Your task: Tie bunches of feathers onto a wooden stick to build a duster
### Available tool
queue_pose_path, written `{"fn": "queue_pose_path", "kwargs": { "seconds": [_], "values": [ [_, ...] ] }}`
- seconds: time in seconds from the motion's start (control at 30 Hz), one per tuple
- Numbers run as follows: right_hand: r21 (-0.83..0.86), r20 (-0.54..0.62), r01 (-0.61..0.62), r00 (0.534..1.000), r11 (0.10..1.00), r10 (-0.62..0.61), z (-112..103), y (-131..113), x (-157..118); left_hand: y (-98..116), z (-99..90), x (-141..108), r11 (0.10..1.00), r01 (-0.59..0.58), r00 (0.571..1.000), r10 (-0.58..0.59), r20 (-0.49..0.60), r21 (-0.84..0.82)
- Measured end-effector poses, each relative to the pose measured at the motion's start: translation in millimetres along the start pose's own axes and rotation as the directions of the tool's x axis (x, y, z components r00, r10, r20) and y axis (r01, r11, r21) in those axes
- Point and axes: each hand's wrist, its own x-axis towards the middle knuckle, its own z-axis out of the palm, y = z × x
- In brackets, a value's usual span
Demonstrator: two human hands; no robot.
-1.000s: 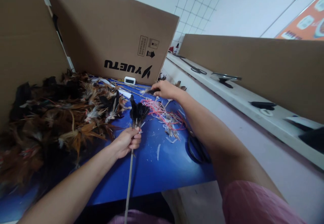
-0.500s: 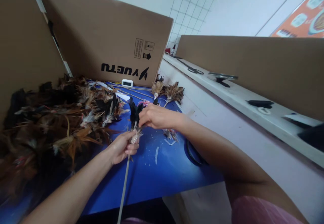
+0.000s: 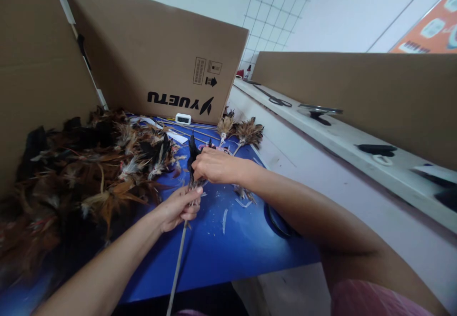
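Black feathers point(image 3: 193, 156): bunch at the top end of the stick, quills down, between the two hands.
Left hand point(image 3: 181, 207): clenched round the stick and the quill ends, thumb on top.
Right hand point(image 3: 216, 164): just above the left, fingers pinching the bunch from its right side; how many feathers are in the pinch, can't tell.
Stick point(image 3: 177, 268): thin, pale, runs from the left fist down past the near edge of the surface.
Surface point(image 3: 232, 247): blue, bits of debris near the hands, one white strip point(image 3: 224, 221) right of the left fist.
Pink string point(image 3: 223, 149): tangle beyond the right hand, mostly covered by it.
Black loop point(image 3: 274, 223): on the surface, partly under the right forearm.
Feather pile point(image 3: 89, 173): brown, black and some pale, heaped left of the hands.
Tan feather heads point(image 3: 249, 133): far right of the surface, one beside another, on sticks.
White gadget point(image 3: 183, 118): small dark display, at the foot of the cardboard.
Cardboard point(image 3: 160, 35): upright at the back, YUETU print upside down.
Ledge point(image 3: 332, 137): right side, carries scissors point(image 3: 280, 102) and a black item point(image 3: 376, 149).
Wire grid point(image 3: 274, 11): on the wall behind.
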Motion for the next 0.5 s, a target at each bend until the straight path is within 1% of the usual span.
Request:
{"fn": "queue_pose_path", "kwargs": {
  "seconds": [0.17,0.4,0.5],
  "values": [
    [-0.03,-0.009,0.006,1.0,1.0,-0.007,0.8,-0.6,1.1,-0.7,0.0,-0.5,0.999,0.0,1.0,0.001,-0.028,0.036],
    [0.002,-0.033,-0.068,0.997,0.998,0.069,-2.9,-6.3,0.1,-1.1,1.7,0.6,0.999,0.013,0.995,-0.008,-0.096,0.047],
    [-0.015,-0.033,-0.076,0.997,0.997,0.076,-1.1,-6.6,1.0,-1.1,1.6,0.1,0.999,0.005,0.997,-0.001,-0.082,0.048]
  ]
}}
